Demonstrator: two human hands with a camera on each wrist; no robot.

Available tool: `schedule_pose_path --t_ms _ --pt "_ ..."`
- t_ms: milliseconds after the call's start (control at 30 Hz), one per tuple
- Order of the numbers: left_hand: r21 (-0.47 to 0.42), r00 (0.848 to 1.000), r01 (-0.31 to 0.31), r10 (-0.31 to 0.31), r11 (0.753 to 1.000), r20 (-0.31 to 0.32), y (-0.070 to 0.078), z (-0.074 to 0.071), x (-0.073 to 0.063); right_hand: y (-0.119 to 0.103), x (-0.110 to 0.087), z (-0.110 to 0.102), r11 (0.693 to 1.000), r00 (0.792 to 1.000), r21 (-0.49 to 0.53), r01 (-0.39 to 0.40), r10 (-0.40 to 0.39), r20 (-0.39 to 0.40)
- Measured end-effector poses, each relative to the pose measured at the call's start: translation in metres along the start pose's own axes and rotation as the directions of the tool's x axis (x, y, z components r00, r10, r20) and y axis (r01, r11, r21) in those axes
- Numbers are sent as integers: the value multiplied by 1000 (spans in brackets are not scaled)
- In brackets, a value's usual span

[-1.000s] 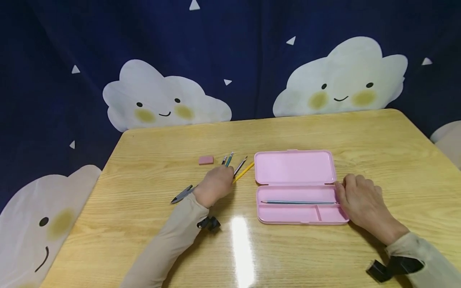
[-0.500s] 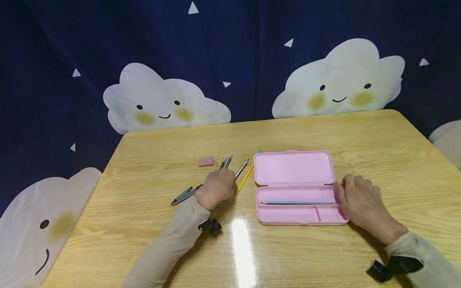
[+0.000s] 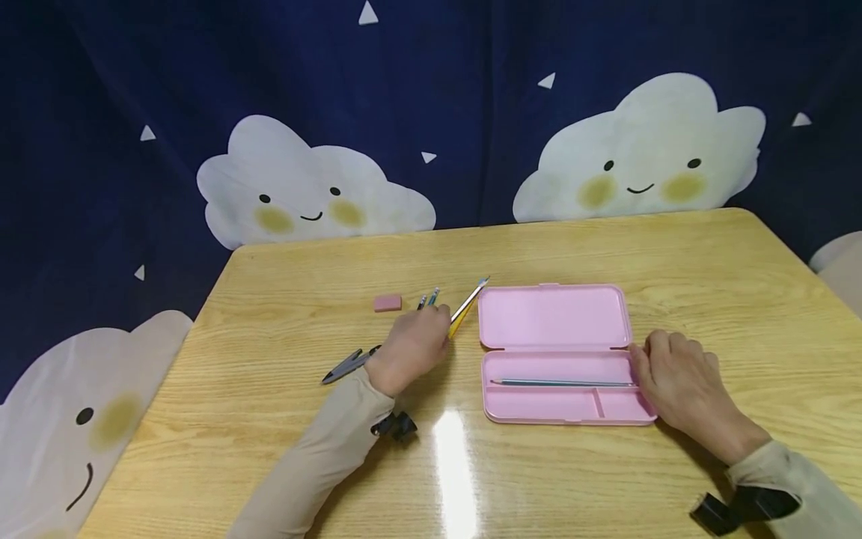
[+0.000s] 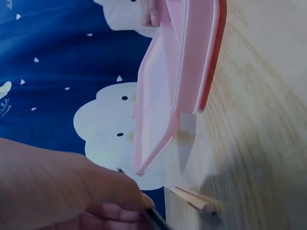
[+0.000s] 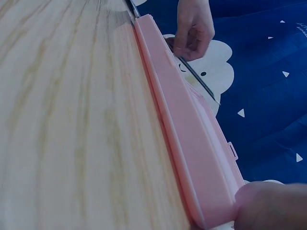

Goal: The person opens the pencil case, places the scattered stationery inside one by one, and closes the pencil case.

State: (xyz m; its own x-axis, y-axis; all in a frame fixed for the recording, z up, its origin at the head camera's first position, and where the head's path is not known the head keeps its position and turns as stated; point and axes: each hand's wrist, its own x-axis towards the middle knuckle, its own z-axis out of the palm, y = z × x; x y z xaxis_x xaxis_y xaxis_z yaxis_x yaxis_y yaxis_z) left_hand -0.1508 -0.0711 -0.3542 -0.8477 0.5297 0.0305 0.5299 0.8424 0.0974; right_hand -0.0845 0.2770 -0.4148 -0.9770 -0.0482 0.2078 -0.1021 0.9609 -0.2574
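Observation:
In the head view my left hand (image 3: 412, 348) pinches a dark, shiny pencil (image 3: 468, 299) between thumb and fingers, its tip pointing away toward the back of the table. The right wrist view shows the same pencil (image 5: 199, 79) raised above the pink pencil case's edge. A yellow pencil (image 3: 458, 323) lies just under it on the table. The pink pencil case (image 3: 532, 409) stands with its lid folded back, and a teal pencil (image 3: 559, 383) rests in its long compartment. My right hand (image 3: 685, 385) grips the case's right end, thumb over the rim.
A pink eraser (image 3: 387, 302) lies at the left, behind my left hand. Beyond that hand, two pencil ends (image 3: 432, 297) stick out. A grey pen (image 3: 345, 366) lies by my left wrist. A cloud-printed curtain (image 3: 471, 112) hangs behind the table.
The dark pencil, held low among the others before, has risen and shifted right toward the case's lid. My left hand has moved slightly right; my right hand keeps its hold.

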Motion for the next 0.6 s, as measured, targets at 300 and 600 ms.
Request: schedule_pose_path --t_ms 300,600 --pt "7 970 -133 132 991 -204 13 -3 6 3 3 -3 1000 1000 -19 0 0 0" --pt "-4 911 -310 296 951 -287 41 -8 4 0 0 -2 1000 1000 -22 3 -2 20"
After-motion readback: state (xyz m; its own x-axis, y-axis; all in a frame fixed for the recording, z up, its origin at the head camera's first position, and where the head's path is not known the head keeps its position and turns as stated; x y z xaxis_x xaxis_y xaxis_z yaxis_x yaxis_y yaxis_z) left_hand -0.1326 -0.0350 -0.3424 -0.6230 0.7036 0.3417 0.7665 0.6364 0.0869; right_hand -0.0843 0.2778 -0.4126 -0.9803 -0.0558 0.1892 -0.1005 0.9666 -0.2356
